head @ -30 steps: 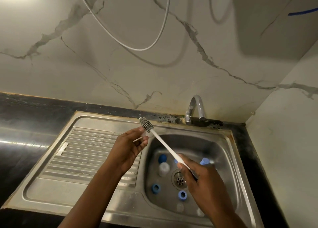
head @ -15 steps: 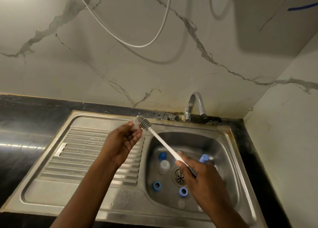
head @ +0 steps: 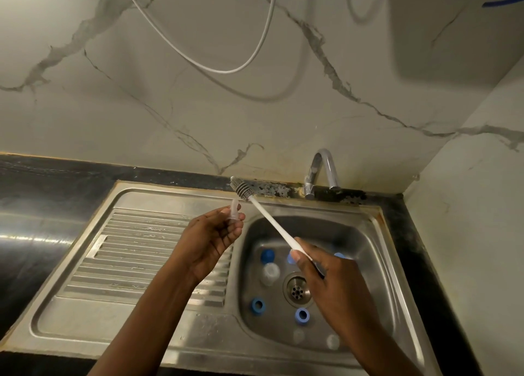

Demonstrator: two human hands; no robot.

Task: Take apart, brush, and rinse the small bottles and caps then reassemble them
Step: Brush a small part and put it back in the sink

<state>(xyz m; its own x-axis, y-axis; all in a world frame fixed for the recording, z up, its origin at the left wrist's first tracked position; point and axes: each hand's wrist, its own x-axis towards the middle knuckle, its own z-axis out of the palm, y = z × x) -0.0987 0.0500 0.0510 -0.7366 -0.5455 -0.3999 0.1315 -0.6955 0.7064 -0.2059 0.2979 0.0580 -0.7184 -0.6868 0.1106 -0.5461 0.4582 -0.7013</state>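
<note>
My left hand pinches a small clear bottle piece at its fingertips, above the sink's draining board. My right hand grips the white handle of a bottle brush. Its grey bristle head points up and left, just above and to the right of the clear piece, apart from it. In the basin lie a small clear bottle, blue caps and blue rings around the drain. Two more clear pieces lie by the front wall.
The steel sink has a ribbed draining board on the left. A chrome tap stands at the back, with no water running. A black counter surrounds it. A white hose hangs on the marble wall.
The brush head has pulled up and away from the clear piece in my left hand. My left hand's fingers opened out a little; the piece now shows at the fingertips.
</note>
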